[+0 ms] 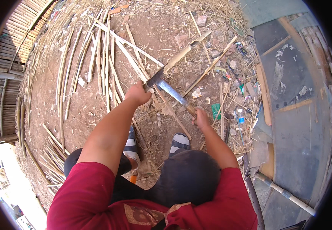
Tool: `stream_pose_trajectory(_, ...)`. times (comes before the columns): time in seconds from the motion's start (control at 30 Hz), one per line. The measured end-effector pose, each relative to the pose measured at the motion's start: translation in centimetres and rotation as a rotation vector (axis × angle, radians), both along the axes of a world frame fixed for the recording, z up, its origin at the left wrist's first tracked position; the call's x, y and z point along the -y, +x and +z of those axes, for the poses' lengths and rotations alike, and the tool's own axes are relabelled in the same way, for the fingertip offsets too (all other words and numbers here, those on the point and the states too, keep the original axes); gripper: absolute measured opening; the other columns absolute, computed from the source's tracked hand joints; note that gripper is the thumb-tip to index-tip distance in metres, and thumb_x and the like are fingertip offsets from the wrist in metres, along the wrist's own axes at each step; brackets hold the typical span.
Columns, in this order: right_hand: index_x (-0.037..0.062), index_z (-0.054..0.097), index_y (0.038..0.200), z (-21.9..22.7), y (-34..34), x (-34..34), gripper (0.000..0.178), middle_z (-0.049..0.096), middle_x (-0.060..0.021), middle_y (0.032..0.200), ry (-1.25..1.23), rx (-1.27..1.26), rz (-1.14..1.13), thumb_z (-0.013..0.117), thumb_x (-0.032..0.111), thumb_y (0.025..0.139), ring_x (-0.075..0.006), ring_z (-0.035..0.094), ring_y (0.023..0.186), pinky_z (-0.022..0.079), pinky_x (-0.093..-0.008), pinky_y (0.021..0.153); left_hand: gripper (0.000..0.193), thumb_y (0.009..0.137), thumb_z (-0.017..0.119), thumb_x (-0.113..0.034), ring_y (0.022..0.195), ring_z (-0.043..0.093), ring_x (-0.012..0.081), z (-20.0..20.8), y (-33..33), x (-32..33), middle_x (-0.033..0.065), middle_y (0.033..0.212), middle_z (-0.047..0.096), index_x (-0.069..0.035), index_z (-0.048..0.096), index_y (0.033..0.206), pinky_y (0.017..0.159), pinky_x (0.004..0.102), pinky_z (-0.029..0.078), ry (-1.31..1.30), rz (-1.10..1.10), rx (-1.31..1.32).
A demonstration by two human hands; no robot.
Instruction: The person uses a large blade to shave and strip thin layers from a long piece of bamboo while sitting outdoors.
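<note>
Left grip (pixel 137 93) clenched round bamboo piece (pixel 178 59); right grip (pixel 200 119) wrapped round handle of knife (pixel 171 93), blade end at bamboo piece beside left grip.

2 bare hands (pixel 138 93), 1 wood-handled blade (pixel 172 92), 1 long flat pc (pixel 177 60), 2 sandals (pixel 180 141), 1 plastic btl (pixel 240 117), sticks (pixel 130 59) approx. 20+, overlapping, exact no. unclear

A hand could pass low over the brown dirt ground (pixel 89 111) left of the bare left hand (pixel 138 94); farther forward, long pale split-bamboo strips (pixel 106 57) obstruct. A wooden-handled steel knife (pixel 170 91) bars the gap between the hands. Right of the bare right hand (pixel 201 119), dark-grey flat panels (pixel 294 134) limit room.
</note>
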State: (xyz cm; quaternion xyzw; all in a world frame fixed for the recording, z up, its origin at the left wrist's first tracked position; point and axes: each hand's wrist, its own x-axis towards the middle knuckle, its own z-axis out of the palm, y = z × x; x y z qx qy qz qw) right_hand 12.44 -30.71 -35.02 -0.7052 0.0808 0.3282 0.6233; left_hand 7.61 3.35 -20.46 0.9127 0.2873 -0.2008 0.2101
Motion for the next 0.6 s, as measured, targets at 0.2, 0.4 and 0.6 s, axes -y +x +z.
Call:
stream_pose_trajectory(0.2,0.0008,0.063,0.105,3.9,-3.9,3.2,0.034,0.054,-0.0038,0.071,-0.039,0.003,0.053,0.058,0.034,0.102,-0.0124,0.052,0.055,0.048,-0.0311,0.049,0.073,0.086,0.059,-0.035,0.114,0.067,0.0374,8.6,-2.3,-4.8,0.0231,0.123,0.068,-0.004,0.038,0.148,0.102,0.0448,0.053,0.138,-0.111,0.028)
stream_pose_trajectory(0.4,0.001,0.063,0.106,10.5,-5.3,8.9,0.04,0.054,-0.003,0.071,0.012,0.051,-0.08,0.059,0.041,0.103,-0.0137,0.055,0.054,0.048,-0.0296,0.05,0.075,0.081,0.059,-0.032,0.109,0.065,0.044,19.3,-7.6,-9.8,0.0279,0.115,0.069,-0.005,0.038,0.148,0.098,0.0488,0.051,0.28,-0.205,0.237)
stream_pose_trajectory(0.6,0.0041,0.052,0.12,28.4,-4.0,10.7,0.039,0.058,-0.0042,0.083,0.332,0.317,-0.138,0.065,0.035,0.101,-0.0131,0.06,0.067,0.048,-0.0275,0.062,0.069,0.077,0.058,-0.019,0.079,0.065,0.0401,26.5,-18.9,-8.4,0.019,0.082,0.066,-0.007,0.042,0.144,0.077,0.0485,0.051,0.215,-0.143,0.559)
